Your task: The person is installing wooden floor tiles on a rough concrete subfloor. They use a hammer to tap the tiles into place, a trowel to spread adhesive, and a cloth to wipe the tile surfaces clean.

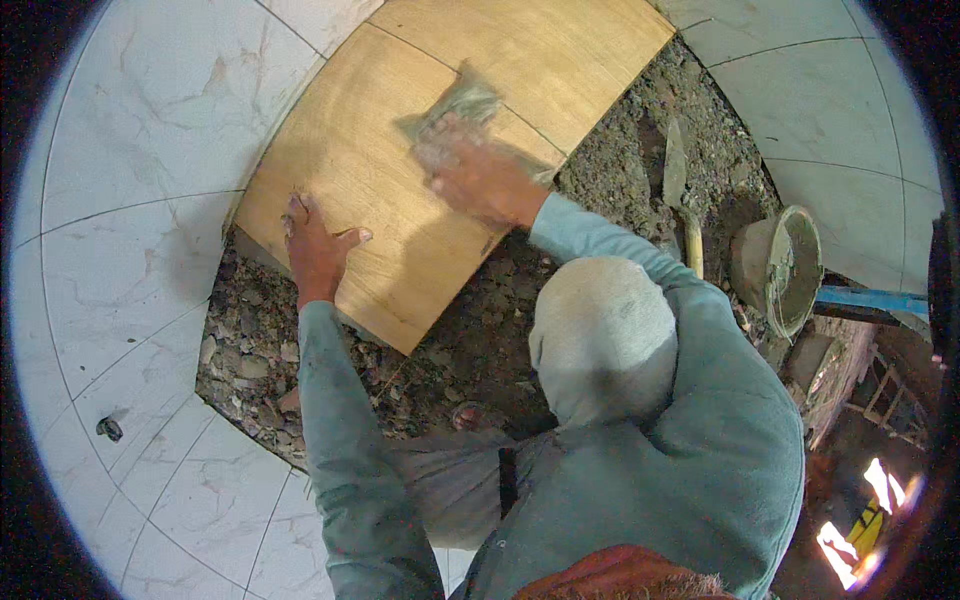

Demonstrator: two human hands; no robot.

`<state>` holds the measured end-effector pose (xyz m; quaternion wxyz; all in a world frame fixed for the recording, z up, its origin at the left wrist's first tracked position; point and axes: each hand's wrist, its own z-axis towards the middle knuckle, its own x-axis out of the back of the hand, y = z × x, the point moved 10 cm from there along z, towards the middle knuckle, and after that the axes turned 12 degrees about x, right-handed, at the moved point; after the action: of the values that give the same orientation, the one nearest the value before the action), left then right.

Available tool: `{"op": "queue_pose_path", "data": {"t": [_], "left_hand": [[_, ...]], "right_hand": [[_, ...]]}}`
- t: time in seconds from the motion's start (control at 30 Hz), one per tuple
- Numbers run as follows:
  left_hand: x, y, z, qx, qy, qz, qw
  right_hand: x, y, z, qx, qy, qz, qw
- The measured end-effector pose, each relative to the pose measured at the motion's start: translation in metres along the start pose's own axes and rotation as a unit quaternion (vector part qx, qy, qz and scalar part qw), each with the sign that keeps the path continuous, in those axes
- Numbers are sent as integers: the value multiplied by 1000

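Note:
My left hand point(318, 245) lies on a wood-coloured tile point(340, 140), near its left edge, with the fingers spread. Over by the tile's right side, my right hand point(470, 170) presses a crumpled greyish rag point(465, 105) against the surface. That hand is smeared by motion, and part of the rag is hidden under it. A second wood-coloured tile point(550, 60) meets the first along a thin dark seam, which the rag partly covers. The near edge of the first tile borders rough, dark rubble.
Rubble and mortar point(245, 340) surround the tiles' near and right sides. A trowel point(676, 170) with a yellowish handle lies on the right, beside a mortar-stained bucket point(790, 270). White marbled floor tiles point(140, 120) border the left. My light grey knee point(605, 335) rises between my arms.

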<state>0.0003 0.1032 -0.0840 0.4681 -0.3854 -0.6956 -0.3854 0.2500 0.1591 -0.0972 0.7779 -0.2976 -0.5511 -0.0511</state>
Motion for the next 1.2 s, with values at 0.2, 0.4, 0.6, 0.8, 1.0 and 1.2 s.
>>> {"op": "queue_pose_path", "data": {"t": [0.2, 0.4, 0.6, 0.8, 1.0, 1.2], "left_hand": [[4, 1, -1, 33, -31, -6, 999], [0, -2, 1, 57, -53, 18, 997], [7, 5, -3, 22, -25, -15, 999], [7, 2, -6, 52, -37, -22, 998], [6, 1, -2, 49, -41, -18, 998], [7, 0, -3, 48, -35, -37, 998]], "right_hand": [[-9, -44, 22, 92, 63, 21, 994], [98, 189, 28, -117, 168, -173, 963], [152, 362, 19, -232, 159, -156, 947], [160, 398, 18, -265, 158, -200, 930], [88, 258, 82, -13, 111, -155, 982], [161, 310, 115, -76, 207, -182, 958]]}}
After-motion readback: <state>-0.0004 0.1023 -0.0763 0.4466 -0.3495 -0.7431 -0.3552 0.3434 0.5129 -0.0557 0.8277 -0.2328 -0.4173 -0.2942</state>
